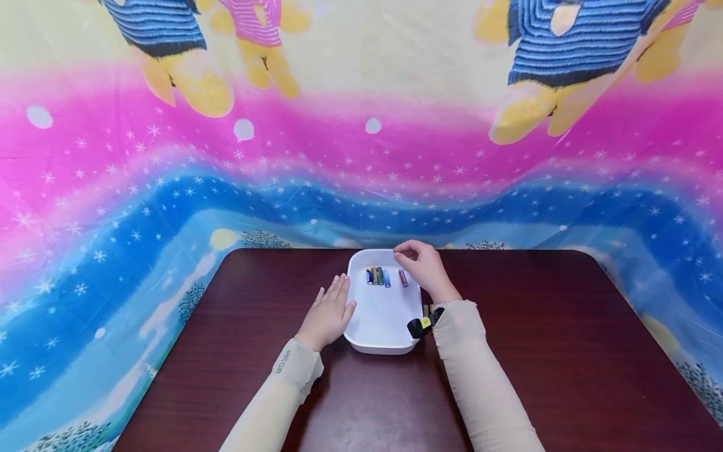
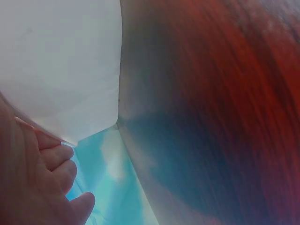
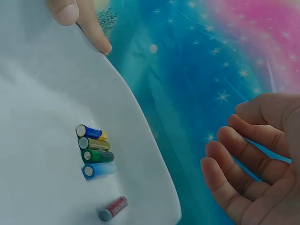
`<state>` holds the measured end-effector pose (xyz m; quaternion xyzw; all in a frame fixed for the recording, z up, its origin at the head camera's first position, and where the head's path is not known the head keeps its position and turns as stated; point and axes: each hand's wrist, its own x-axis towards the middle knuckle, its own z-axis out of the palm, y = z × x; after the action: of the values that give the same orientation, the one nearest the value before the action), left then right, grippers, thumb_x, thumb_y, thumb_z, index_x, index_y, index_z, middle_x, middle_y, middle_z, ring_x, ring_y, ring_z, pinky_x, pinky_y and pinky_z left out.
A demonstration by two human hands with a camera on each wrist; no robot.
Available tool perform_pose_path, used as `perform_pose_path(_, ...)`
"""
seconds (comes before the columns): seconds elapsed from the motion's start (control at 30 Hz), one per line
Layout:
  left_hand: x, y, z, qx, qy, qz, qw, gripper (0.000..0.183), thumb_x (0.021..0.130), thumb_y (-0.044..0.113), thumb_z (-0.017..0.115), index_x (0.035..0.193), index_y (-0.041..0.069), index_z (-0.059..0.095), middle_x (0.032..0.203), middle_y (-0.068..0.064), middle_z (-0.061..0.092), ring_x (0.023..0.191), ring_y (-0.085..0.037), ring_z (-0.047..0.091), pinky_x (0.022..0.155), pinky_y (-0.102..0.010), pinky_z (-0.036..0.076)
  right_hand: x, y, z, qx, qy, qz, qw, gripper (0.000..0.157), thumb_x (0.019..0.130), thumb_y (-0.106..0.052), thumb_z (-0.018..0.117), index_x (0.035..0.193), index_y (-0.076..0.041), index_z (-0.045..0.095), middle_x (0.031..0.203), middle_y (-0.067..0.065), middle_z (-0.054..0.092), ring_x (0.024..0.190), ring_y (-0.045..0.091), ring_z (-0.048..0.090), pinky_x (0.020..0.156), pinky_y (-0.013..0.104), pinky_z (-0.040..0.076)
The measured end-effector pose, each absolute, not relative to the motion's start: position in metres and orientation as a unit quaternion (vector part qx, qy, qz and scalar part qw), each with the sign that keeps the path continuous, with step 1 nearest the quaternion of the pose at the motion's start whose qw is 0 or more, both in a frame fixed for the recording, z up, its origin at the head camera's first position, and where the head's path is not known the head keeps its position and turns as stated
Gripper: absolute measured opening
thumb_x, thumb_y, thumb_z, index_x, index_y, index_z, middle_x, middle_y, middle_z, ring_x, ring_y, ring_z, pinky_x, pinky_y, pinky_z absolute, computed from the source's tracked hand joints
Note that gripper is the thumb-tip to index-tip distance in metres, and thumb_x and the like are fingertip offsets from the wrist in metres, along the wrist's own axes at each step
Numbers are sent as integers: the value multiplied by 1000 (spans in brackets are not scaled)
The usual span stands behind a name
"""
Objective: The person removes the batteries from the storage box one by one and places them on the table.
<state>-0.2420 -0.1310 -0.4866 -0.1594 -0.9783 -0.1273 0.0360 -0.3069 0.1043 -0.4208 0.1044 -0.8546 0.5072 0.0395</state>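
Note:
A white tray (image 1: 381,320) holds several batteries. A blue-and-yellow battery (image 3: 91,132), a gold battery (image 3: 94,144), a green battery (image 3: 97,156) and a light blue battery (image 3: 99,170) lie side by side. The red battery (image 1: 403,278) lies apart to their right. My left hand (image 1: 327,314) touches the tray's left rim with its fingers extended. Over the tray's far right edge hovers my right hand (image 1: 422,267), its fingers loosely bent. In the right wrist view nothing shows between those fingers. The left wrist view shows the tray's outer wall (image 2: 61,61) beside the left fingers.
The tray stands on a dark reddish wooden table (image 1: 243,314). Small gold-coloured items (image 1: 427,309), partly hidden by the right wrist, lie right of the tray. A black wrist camera (image 1: 419,328) sits on that wrist. A printed cloth (image 1: 361,169) hangs behind the table.

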Motion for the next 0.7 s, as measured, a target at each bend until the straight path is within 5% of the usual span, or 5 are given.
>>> perform_pose_path(0.7,-244,-132,-491,-163,-976,-141,40,62,101,38,34,150,5,17,155,-8,17,143,-21,12,112,-49,17,-330,64,-449,77,-832,549,2,22,89,-18,64,108,-7,66,98,7,63,92,22,60,84,40,49)
